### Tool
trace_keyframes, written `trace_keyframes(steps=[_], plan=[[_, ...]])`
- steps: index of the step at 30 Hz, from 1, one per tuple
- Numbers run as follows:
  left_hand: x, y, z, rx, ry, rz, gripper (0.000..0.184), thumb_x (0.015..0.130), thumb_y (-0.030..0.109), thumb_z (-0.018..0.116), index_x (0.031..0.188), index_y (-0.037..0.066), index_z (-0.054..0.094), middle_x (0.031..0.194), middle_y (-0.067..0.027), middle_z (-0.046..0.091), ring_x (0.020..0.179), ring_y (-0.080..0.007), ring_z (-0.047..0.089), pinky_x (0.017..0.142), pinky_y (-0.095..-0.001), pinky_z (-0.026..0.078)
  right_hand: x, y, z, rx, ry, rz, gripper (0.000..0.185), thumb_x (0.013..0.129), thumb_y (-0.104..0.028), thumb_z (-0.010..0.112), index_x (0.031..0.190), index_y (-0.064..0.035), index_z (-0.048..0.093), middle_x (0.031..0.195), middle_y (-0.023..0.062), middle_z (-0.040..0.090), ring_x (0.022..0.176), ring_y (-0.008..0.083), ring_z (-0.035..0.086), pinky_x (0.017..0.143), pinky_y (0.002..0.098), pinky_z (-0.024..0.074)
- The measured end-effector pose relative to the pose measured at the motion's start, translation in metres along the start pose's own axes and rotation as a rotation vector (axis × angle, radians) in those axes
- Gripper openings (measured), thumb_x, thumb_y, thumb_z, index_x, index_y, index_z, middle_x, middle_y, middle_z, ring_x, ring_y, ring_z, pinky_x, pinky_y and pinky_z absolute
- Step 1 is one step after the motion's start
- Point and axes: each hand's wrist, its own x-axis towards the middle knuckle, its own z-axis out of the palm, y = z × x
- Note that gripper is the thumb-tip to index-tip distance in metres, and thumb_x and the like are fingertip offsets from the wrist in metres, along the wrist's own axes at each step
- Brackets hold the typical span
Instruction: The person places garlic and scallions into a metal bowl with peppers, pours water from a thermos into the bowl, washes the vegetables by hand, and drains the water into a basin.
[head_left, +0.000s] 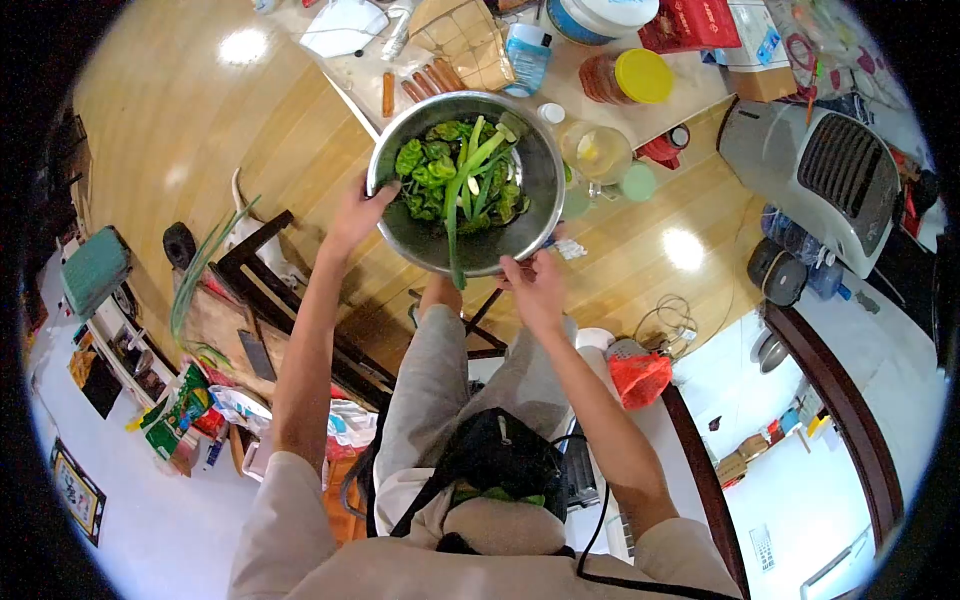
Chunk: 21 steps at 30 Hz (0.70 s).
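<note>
A stainless steel bowl [545,190] is held up in front of me between both hands. My left hand [362,212] grips its left rim, thumb toward the inside. At the lower right rim, my right hand [538,288] holds on with its fingers at the edge. Inside lie crinkled green peppers [432,172] and pieces of scallion [470,170]; one long green stalk hangs over the near rim. The undersides of the fingers beneath the bowl are hidden.
Beyond the bowl, a table [690,108] carries sausages [432,78], a yellow-lidded jar [643,76] and a glass pitcher [598,150]. A cleaver [257,355] and long scallions [200,270] are at left. A grey appliance [820,180] stands right, a red bag [640,378] lower right.
</note>
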Motion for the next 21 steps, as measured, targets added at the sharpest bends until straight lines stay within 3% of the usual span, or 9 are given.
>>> trace_keyframes(steps=[2,4,7,11,12,14,17,20,21], plan=[[0.006,-0.026,0.007,-0.306,0.007,0.022,0.038,0.093,0.027,0.067,0.119,0.000,0.061,0.101,-0.0065,0.067,0.092,-0.0154,0.060,0.085,-0.0306,0.048,0.002,0.006,-0.008,-0.036,-0.018,-0.101,0.028,0.091,-0.016,0.069,0.104,0.0001,0.050,0.095,0.0108,0.066,0.074,0.0163,0.069,0.062,0.0284,0.0584],[-0.009,-0.026,0.010,-0.265,0.050,-0.064,0.048,0.097,0.043,0.057,0.122,0.002,0.060,0.109,-0.0056,0.065,0.099,-0.0137,0.057,0.088,-0.0319,0.046,0.000,-0.007,-0.022,-0.015,-0.184,0.071,0.025,0.095,-0.021,0.064,0.105,-0.0016,0.052,0.095,0.0091,0.066,0.073,0.0166,0.069,0.059,0.0281,0.0567],[-0.022,-0.051,0.020,-0.513,0.158,-0.149,0.073,0.099,0.063,0.030,0.132,0.002,0.053,0.123,-0.0057,0.060,0.110,-0.0178,0.054,0.093,-0.0379,0.043,0.003,-0.007,-0.065,0.001,-0.250,0.167,0.027,0.100,-0.028,0.055,0.110,-0.0023,0.055,0.098,0.0075,0.065,0.077,0.0158,0.069,0.061,0.0261,0.0544],[-0.055,-0.109,0.081,-0.955,0.276,-0.136,0.074,0.099,0.063,0.026,0.134,0.003,0.050,0.125,-0.0104,0.060,0.112,-0.0228,0.055,0.097,-0.0419,0.041,0.027,0.009,-0.138,-0.159,-0.237,0.198,0.030,0.103,-0.030,0.049,0.113,-0.0030,0.059,0.096,0.0062,0.065,0.077,0.0140,0.068,0.061,0.0232,0.0515],[-0.081,-0.071,0.105,-0.855,0.436,-0.261,0.069,0.100,0.059,0.031,0.134,0.002,0.051,0.125,-0.0126,0.059,0.111,-0.0225,0.055,0.096,-0.0441,0.041,0.037,0.014,-0.152,-0.246,-0.208,0.174,0.029,0.103,-0.029,0.050,0.112,-0.0033,0.059,0.095,0.0059,0.066,0.076,0.0133,0.067,0.061,0.0228,0.0508],[-0.092,-0.075,0.154,-1.029,0.613,-0.305,0.057,0.100,0.052,0.039,0.123,0.003,0.056,0.113,-0.0133,0.063,0.098,-0.0212,0.059,0.083,-0.0418,0.047,0.046,0.013,-0.166,-0.244,-0.211,0.181,0.029,0.101,-0.028,0.053,0.111,-0.0039,0.064,0.093,0.0061,0.069,0.074,0.0117,0.068,0.060,0.0249,0.0515],[-0.121,-0.076,0.213,-1.096,0.552,-0.374,0.036,0.099,0.042,0.049,0.096,0.006,0.056,0.085,-0.0077,0.062,0.072,-0.0158,0.058,0.061,-0.0316,0.048,0.046,-0.004,-0.169,-0.286,-0.299,0.137,0.026,0.100,-0.026,0.053,0.110,-0.0038,0.063,0.094,0.0056,0.069,0.073,0.0126,0.068,0.061,0.0256,0.0518],[-0.126,-0.062,0.274,-0.986,0.482,-0.378,0.024,0.097,0.026,0.054,0.106,0.005,0.059,0.084,-0.0052,0.063,0.071,-0.0147,0.060,0.061,-0.0309,0.049,0.065,-0.006,-0.171,-0.355,-0.335,0.109,0.022,0.098,-0.022,0.055,0.108,-0.0034,0.063,0.095,0.0076,0.069,0.072,0.0149,0.068,0.064,0.0279,0.0526],[-0.124,-0.058,0.291,-0.898,0.330,-0.417,0.029,0.097,0.028,0.055,0.111,0.002,0.059,0.097,-0.0058,0.065,0.082,-0.0147,0.062,0.066,-0.0289,0.052,0.074,-0.004,-0.175,-0.434,-0.315,0.031,0.022,0.095,-0.021,0.057,0.108,-0.0036,0.062,0.096,0.0096,0.069,0.074,0.0189,0.068,0.066,0.0318,0.0533]])
